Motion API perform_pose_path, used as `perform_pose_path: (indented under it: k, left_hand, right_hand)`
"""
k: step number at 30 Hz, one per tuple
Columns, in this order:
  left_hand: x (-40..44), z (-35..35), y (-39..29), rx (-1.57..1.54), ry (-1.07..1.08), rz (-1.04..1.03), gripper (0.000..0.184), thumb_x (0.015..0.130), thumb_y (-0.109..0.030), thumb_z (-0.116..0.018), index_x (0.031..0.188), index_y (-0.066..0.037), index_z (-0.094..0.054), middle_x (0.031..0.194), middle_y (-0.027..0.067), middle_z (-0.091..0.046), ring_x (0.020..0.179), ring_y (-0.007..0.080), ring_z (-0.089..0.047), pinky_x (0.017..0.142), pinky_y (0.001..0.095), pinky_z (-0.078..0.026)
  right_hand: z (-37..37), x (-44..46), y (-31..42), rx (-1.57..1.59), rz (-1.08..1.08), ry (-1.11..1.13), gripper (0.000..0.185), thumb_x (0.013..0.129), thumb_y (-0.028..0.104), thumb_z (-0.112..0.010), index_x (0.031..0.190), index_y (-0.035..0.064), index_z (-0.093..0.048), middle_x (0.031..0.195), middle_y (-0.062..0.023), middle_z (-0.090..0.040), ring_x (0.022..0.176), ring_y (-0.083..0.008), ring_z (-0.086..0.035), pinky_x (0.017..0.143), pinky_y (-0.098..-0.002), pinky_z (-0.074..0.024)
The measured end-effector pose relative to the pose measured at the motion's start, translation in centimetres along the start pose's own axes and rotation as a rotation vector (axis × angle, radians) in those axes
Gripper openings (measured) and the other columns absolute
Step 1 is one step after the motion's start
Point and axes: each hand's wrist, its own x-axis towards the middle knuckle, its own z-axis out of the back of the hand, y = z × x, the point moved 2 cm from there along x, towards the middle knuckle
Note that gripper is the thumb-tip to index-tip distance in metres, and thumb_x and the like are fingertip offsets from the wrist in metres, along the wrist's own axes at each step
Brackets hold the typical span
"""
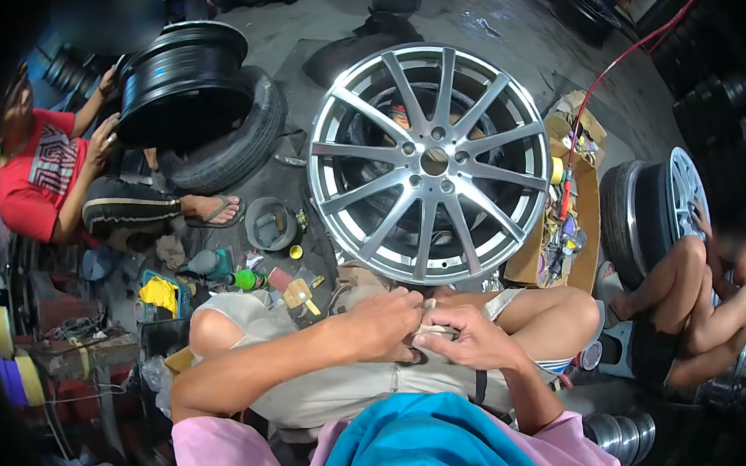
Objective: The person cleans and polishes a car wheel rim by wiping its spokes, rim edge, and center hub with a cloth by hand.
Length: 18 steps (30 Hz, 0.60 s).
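Note:
My left hand (389,324) and my right hand (467,334) are close together above my lap, in front of a large silver multi-spoke wheel rim (435,161). The fingers of both hands are closed around a small, light-coloured piece of cloth or paper (437,330) between them. What else they may hold is too small to tell. The rim faces up toward me, its near edge just beyond my fingers, and a black tyre shows through its spokes.
At the left a person in a red shirt (39,170) holds a black rim (186,81) over a tyre (255,140). Another person (686,286) sits at the right beside a rim. A cardboard box (590,238) of supplies, a bucket (271,224) and a red hose (600,76) lie around.

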Motion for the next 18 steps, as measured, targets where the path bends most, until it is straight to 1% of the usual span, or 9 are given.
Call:
perform_pose_path:
  k: [3,4,6,8,11,13,15,17,18]
  left_hand:
    - [0.3,0.9,-0.1,-0.08,0.102,-0.009,0.037,0.089,-0.029,-0.077,0.099,0.005,-0.069,0.106,0.0205,-0.066,0.104,0.0414,-0.065,0.089,0.0501,-0.052]
    - [0.2,1.1,-0.2,-0.1,0.075,0.011,0.039,0.094,-0.031,-0.072,0.088,0.007,-0.068,0.095,0.0237,-0.068,0.093,0.0439,-0.067,0.081,0.0517,-0.052]
    - [0.5,2.1,-1.2,-0.113,0.152,0.062,0.041,0.096,-0.032,-0.071,0.086,0.007,-0.068,0.09,0.0249,-0.068,0.088,0.0452,-0.067,0.077,0.0524,-0.051]
    - [0.5,2.4,-1.1,-0.147,0.188,0.107,0.045,0.097,-0.035,-0.069,0.081,0.007,-0.068,0.081,0.0274,-0.068,0.08,0.0474,-0.066,0.072,0.0536,-0.05]
    - [0.3,2.7,-0.9,-0.11,0.193,0.129,0.042,0.097,-0.034,-0.069,0.083,0.006,-0.069,0.085,0.0266,-0.069,0.083,0.0466,-0.067,0.075,0.0539,-0.05]
    - [-0.1,3.1,-0.6,-0.095,0.199,0.126,0.039,0.095,-0.032,-0.07,0.086,0.005,-0.071,0.086,0.0258,-0.07,0.085,0.0458,-0.067,0.077,0.0536,-0.051]
    - [-0.2,3.6,-0.3,-0.079,0.204,0.128,0.035,0.094,-0.031,-0.07,0.089,0.004,-0.073,0.088,0.0251,-0.07,0.087,0.045,-0.068,0.079,0.0533,-0.052]
    - [-0.4,3.8,0.1,0.057,0.261,0.213,0.03,0.09,-0.028,-0.074,0.097,0.002,-0.076,0.089,0.0224,-0.072,0.091,0.0429,-0.07,0.085,0.0518,-0.054]
    - [-0.6,3.6,0.4,0.056,0.262,0.213,0.03,0.09,-0.028,-0.074,0.097,0.002,-0.076,0.089,0.0224,-0.072,0.091,0.0429,-0.07,0.085,0.0518,-0.054]
  right_hand:
    - [0.5,0.0,0.1,-0.044,0.077,-0.069,0.025,0.101,0.025,-0.071,0.095,0.0008,-0.07,0.079,-0.0082,-0.066,0.074,-0.0148,-0.06,0.068,-0.0332,-0.0465]
    - [1.1,-0.2,-0.4,-0.031,0.012,-0.067,0.026,0.1,0.026,-0.073,0.093,0.001,-0.071,0.078,-0.0066,-0.067,0.074,-0.0127,-0.059,0.067,-0.0324,-0.0464]
    - [1.6,-0.5,-1.1,0.062,-0.06,-0.104,0.029,0.096,0.03,-0.078,0.09,0.0021,-0.072,0.076,-0.0019,-0.067,0.077,-0.0073,-0.057,0.067,-0.0299,-0.0455]
    - [2.1,-0.9,-2.0,0.066,-0.067,-0.087,0.03,0.095,0.031,-0.08,0.09,0.0023,-0.072,0.076,-0.0013,-0.066,0.077,-0.0073,-0.056,0.067,-0.0297,-0.0453]
    - [2.0,-1.5,-1.2,0.146,-0.064,-0.056,0.034,0.093,0.034,-0.082,0.09,0.0019,-0.072,0.076,-0.0002,-0.064,0.076,-0.0079,-0.054,0.066,-0.0302,-0.0445]
    - [2.0,-2.1,-0.5,0.098,-0.183,0.019,0.034,0.092,0.033,-0.083,0.09,0.0016,-0.071,0.074,-0.0019,-0.061,0.075,-0.0086,-0.052,0.065,-0.0316,-0.0441]
    - [2.3,-2.7,-0.6,0.04,-0.155,0.042,0.034,0.093,0.031,-0.082,0.089,-0.0007,-0.069,0.07,-0.0059,-0.058,0.07,-0.011,-0.05,0.063,-0.0327,-0.0431]
    - [2.3,-3.2,0.7,0.073,0.042,0.067,0.037,0.095,0.027,-0.08,0.083,-0.0041,-0.065,0.066,-0.0084,-0.052,0.063,-0.0141,-0.046,0.059,-0.0348,-0.0396]
    - [2.3,-3.5,0.8,0.07,0.049,0.099,0.04,0.096,0.023,-0.078,0.075,-0.0056,-0.06,0.062,-0.0093,-0.047,0.058,-0.0158,-0.041,0.056,-0.0368,-0.0347]
